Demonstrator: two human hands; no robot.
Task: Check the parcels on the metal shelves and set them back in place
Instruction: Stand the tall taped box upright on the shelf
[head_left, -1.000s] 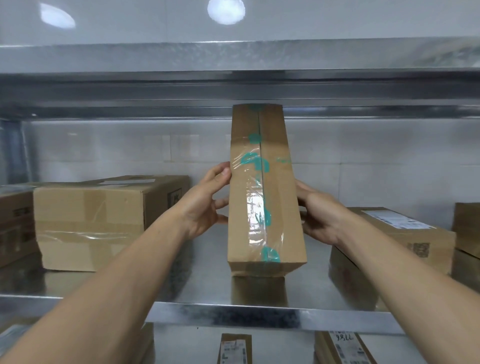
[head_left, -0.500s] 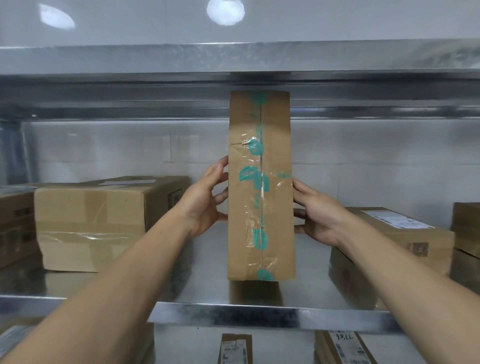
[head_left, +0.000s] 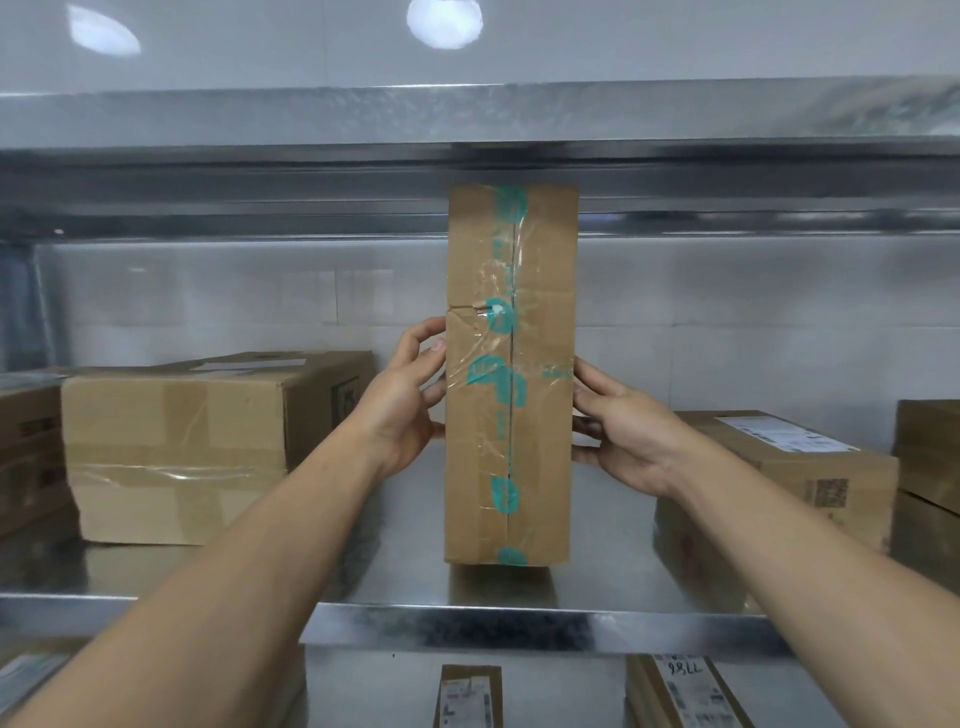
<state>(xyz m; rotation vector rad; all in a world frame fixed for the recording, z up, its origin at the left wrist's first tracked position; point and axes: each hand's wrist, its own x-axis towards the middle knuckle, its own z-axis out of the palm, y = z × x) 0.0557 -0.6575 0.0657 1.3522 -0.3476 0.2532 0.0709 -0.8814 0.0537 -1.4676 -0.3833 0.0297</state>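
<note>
both arms reach forward; the left hand (head_left: 402, 402) and right hand (head_left: 623, 436) clasp the tall parcel (head_left: 511, 374) by its sides, on end on the metal shelf (head_left: 519, 631). a second ago it leaned back; now it stands upright.

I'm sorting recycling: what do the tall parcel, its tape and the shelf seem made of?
Tall parcel: brown cardboard, matte, with a crease at its left edge. Tape: clear glossy plastic film with teal print, wrinkled. Shelf: metal, likely galvanised steel, by its mottled grey sheen.
</note>
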